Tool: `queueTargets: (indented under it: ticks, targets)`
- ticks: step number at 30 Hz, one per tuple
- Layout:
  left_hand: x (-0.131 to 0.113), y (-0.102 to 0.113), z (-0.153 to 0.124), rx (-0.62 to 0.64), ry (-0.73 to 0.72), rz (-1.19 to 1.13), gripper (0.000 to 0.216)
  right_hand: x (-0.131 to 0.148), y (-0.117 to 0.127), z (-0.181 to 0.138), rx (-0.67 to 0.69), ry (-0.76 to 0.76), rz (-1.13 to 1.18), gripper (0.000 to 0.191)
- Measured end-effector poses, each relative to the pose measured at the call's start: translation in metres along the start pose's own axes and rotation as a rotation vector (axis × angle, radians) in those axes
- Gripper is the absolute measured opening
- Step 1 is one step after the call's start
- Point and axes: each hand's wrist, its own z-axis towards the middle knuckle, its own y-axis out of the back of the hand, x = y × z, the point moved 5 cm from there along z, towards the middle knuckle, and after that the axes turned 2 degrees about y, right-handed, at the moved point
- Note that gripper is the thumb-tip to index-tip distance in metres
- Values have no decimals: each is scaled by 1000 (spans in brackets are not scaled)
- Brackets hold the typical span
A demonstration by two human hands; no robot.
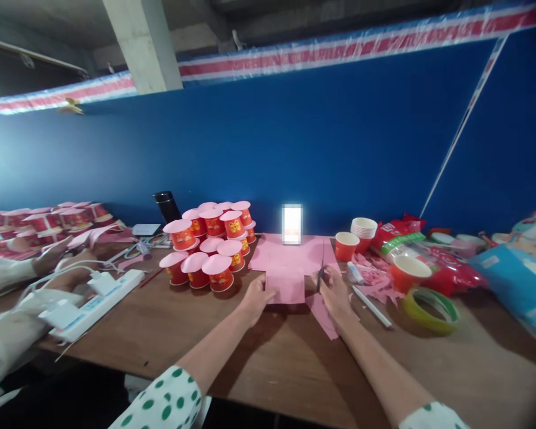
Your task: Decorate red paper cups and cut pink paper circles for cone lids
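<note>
My left hand (255, 300) pinches the left edge of a pink paper square (286, 286), thumb on top. In my right hand (335, 293) is a pair of scissors (320, 271), its dark blades pointing up and away, just right of the square. A pink paper offcut (322, 317) lies under and beside my right hand. Behind the square, larger pink paper sheets (261, 251) lie flat on the table. A phone with a bright, blurred screen (292, 224) stands upright on them.
Red paper cups with pink discs (218, 271) stand stacked at left. Orange cups (347, 245), pink scraps (377, 277), a white marker (371, 307) and a green tape roll (431, 311) sit at right. A power strip (92, 307) lies near another person's hands (53, 257).
</note>
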Motion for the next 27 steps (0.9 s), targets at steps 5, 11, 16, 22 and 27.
queueTargets:
  ticks: [5, 11, 16, 22, 27]
  targets:
    - [4, -9, 16, 23, -37, -62, 37, 1, -3, 1, 27, -25, 26, 62]
    - [10, -5, 14, 45, -33, -132, 42, 0, -11, -3, 115, -82, 83, 63]
    - [12, -5, 17, 61, -43, -136, 41, 0, -15, -7, 175, -100, 145, 64]
    - [19, -5, 19, 73, -39, -132, 40, 0, -12, -11, 157, -140, 183, 62]
    - [15, -4, 16, 57, -26, -212, 44, -2, -15, -13, 107, -149, 228, 60]
